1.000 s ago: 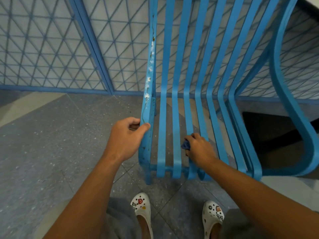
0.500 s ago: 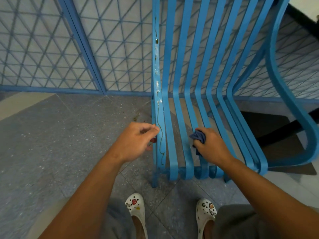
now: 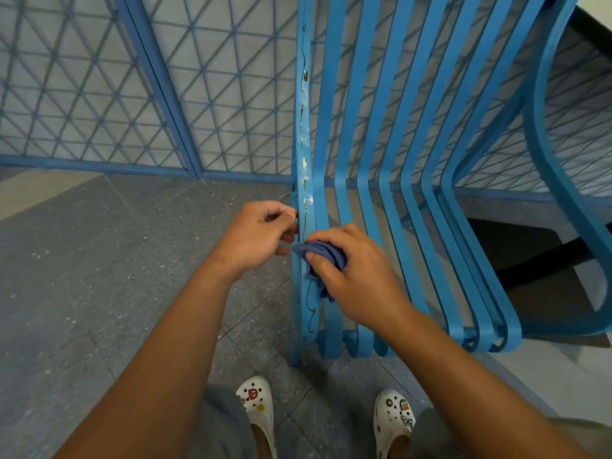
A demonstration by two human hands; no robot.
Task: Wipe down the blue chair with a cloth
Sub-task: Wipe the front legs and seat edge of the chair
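The blue chair (image 3: 390, 134) is made of curved slats and fills the middle and right of the head view. Its leftmost slat (image 3: 304, 154) carries white spots and thin dark streaks. My right hand (image 3: 354, 276) grips a bunched dark blue cloth (image 3: 323, 255) and presses it against the leftmost slats near the seat's front. My left hand (image 3: 256, 235) is just left of that slat, fingers curled, thumb and fingertips touching the slat's outer edge; how firmly it holds is unclear.
A blue metal lattice fence (image 3: 116, 94) runs behind the chair. The floor (image 3: 99, 276) is grey speckled tile. My white clogs (image 3: 256, 409) stand just before the chair's front edge. A dark table leg (image 3: 546, 260) shows at right behind the chair's curved arm (image 3: 556, 180).
My right hand has carried the cloth leftward from the middle slats to the stained leftmost slat. My left hand stays at that slat's edge.
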